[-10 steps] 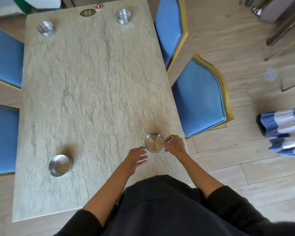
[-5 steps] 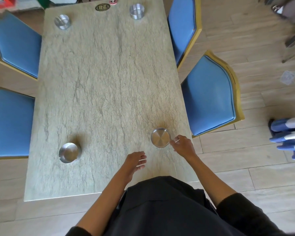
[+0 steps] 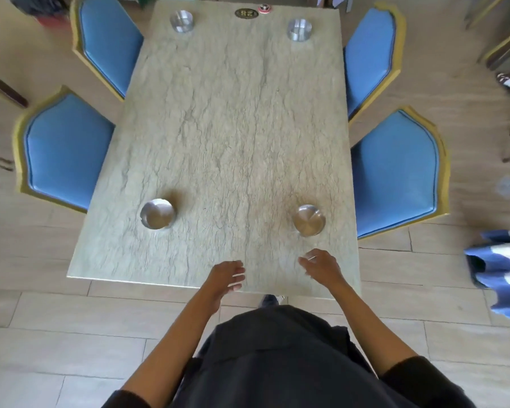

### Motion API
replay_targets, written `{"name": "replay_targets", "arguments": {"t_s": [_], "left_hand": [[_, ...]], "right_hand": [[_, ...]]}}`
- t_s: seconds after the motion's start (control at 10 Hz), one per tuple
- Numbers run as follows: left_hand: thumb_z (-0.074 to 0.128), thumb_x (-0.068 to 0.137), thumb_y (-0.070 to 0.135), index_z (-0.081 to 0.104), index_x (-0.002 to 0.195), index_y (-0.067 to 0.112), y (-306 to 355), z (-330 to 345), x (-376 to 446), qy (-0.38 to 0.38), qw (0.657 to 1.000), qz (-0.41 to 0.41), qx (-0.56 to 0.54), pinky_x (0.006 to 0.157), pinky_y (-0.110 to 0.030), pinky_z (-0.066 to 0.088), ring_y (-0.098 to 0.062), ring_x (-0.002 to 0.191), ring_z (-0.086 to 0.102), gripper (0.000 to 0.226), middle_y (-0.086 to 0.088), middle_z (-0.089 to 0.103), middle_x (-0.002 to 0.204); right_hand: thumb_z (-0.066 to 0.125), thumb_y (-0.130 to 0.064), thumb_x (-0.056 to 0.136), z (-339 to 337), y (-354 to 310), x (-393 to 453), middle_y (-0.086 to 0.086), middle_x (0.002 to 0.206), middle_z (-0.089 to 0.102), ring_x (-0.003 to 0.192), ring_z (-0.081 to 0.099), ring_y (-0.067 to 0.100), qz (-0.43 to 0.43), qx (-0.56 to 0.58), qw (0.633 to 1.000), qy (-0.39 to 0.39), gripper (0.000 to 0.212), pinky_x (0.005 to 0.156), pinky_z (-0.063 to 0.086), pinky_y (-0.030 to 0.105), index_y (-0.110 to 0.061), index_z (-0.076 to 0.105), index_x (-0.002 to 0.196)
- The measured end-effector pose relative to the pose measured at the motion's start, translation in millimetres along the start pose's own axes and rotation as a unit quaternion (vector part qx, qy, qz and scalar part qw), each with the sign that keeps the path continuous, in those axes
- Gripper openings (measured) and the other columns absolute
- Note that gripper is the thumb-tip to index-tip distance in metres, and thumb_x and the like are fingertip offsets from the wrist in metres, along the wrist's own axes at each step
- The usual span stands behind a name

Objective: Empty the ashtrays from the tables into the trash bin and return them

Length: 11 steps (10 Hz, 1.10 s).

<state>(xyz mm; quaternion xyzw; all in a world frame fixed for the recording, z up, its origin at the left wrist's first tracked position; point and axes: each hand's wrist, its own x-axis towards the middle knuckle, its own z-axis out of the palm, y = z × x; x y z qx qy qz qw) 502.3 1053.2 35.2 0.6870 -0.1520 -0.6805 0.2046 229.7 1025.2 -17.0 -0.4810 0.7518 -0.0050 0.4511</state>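
Several round steel ashtrays stand on a pale stone-patterned table (image 3: 233, 128). One ashtray (image 3: 309, 220) sits near the front right, another ashtray (image 3: 157, 213) near the front left. Two more stand at the far end, a far-left ashtray (image 3: 181, 21) and a far-right ashtray (image 3: 299, 29). My right hand (image 3: 320, 266) hovers over the table's near edge, below the front-right ashtray and apart from it, fingers loose and holding nothing. My left hand (image 3: 227, 276) is beside it at the near edge, fingers apart and empty.
Blue padded chairs with gold frames flank the table: two chairs on the left (image 3: 62, 151) and two on the right (image 3: 395, 169). A dark number plaque (image 3: 246, 13) and a small red disc (image 3: 264, 7) lie at the far end. A blue-and-white striped cloth (image 3: 501, 275) is at the right.
My right hand has let go of the front-right ashtray and drawn back toward me. Both hands now sit at the table's near edge, and my view has backed away from the table.
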Motion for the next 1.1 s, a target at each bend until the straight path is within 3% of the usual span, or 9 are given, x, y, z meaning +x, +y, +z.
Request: {"name": "replay_targets", "arguments": {"t_s": [0.2,0.3,0.4,0.5,0.7,0.8,0.9,1.0,1.1], "left_hand": [[0.051,0.108,0.022,0.062,0.129,0.002,-55.4,-55.9,-30.4,0.017,0.997,0.006,-0.069,0.079,-0.031,0.055,-0.031,0.114,0.067,0.032,-0.016,0.069,0.127],[0.047,0.109,0.02,0.061,0.132,0.0,-84.0,-87.7,-45.0,0.04,0.994,0.013,-0.105,0.084,-0.035,0.054,-0.036,0.121,0.064,0.033,-0.019,0.067,0.129],[0.049,0.108,0.019,0.062,0.131,0.001,-109.6,-121.7,-61.3,0.078,0.988,0.01,-0.134,0.094,-0.041,0.053,-0.035,0.12,0.065,0.032,-0.017,0.068,0.127],[0.052,0.107,0.022,0.064,0.127,0.001,-136.0,-159.7,-75.9,0.117,0.981,0.015,-0.156,0.093,-0.04,0.054,-0.029,0.109,0.068,0.031,-0.014,0.07,0.12],[0.054,0.106,0.02,0.062,0.126,-0.003,-173.5,-240.8,-116.4,0.196,0.962,0.043,-0.186,0.083,-0.035,0.052,-0.03,0.103,0.061,0.032,-0.018,0.063,0.115],[0.058,0.104,0.022,0.064,0.117,0.004,-176.7,-276.8,-144.5,0.23,0.954,0.056,-0.185,0.086,-0.037,0.052,-0.026,0.094,0.061,0.023,-0.014,0.063,0.111],[0.06,0.103,0.025,0.063,0.11,0.008,-164.6,-308.9,-176.8,0.263,0.949,0.062,-0.162,0.075,-0.029,0.048,-0.016,0.079,0.057,0.019,-0.007,0.059,0.097],[0.062,0.101,0.03,0.06,0.109,0.008,-138.4,-348.5,-209.0,0.324,0.934,0.062,-0.137,0.086,-0.033,0.049,-0.022,0.09,0.057,0.024,-0.009,0.055,0.103],[0.063,0.099,0.042,0.055,0.132,0.002,-112.9,-388.4,-237.9,0.412,0.903,0.063,-0.1,0.105,-0.042,0.047,-0.035,0.123,0.055,0.053,-0.016,0.057,0.131]], "right_hand": [[0.067,-0.04,0.096,38.2,-37.2,-38.6,0.009,0.121,0.074,0.102,0.074,0.026,-0.034,-0.01,0.999,-0.028,0.04,0.094,0.06,0.046,-0.011,0.064,0.123],[0.067,-0.039,0.096,63.9,-64.0,-60.0,0.008,0.12,0.073,0.105,0.073,0.027,-0.067,-0.054,0.994,-0.062,0.04,0.091,0.059,0.04,-0.01,0.063,0.124],[0.065,-0.037,0.098,92.4,-96.7,-80.7,0.004,0.11,0.071,0.106,0.068,0.026,-0.125,-0.124,0.979,-0.101,0.028,0.077,0.049,0.027,-0.011,0.065,0.107],[0.065,-0.04,0.097,122.1,-134.9,-100.3,0.003,0.131,0.07,0.122,0.065,0.023,-0.168,-0.167,0.962,-0.132,0.043,0.096,0.05,0.03,-0.01,0.067,0.127],[0.067,-0.04,0.094,169.7,-223.4,-132.0,0.003,0.125,0.073,0.115,0.068,0.02,-0.286,-0.238,0.91,-0.182,0.038,0.095,0.051,0.03,-0.014,0.07,0.122],[0.07,-0.037,0.093,188.9,-274.0,-147.0,0.002,0.118,0.074,0.11,0.069,0.02,-0.347,-0.27,0.877,-0.195,0.03,0.091,0.05,0.03,-0.017,0.072,0.114],[0.071,-0.035,0.091,202.7,-326.8,-170.3,-0.002,0.109,0.072,0.108,0.068,0.02,-0.413,-0.284,0.841,-0.206,0.024,0.087,0.048,0.028,-0.018,0.073,0.109],[0.071,-0.035,0.093,211.7,-387.0,-200.4,0.001,0.111,0.073,0.111,0.068,0.021,-0.494,-0.286,0.795,-0.206,0.027,0.09,0.048,0.028,-0.016,0.075,0.112],[0.073,-0.038,0.093,212.0,-443.0,-239.2,0.002,0.118,0.075,0.114,0.068,0.02,-0.559,-0.263,0.762,-0.194,0.036,0.096,0.049,0.029,-0.014,0.075,0.119]]}}
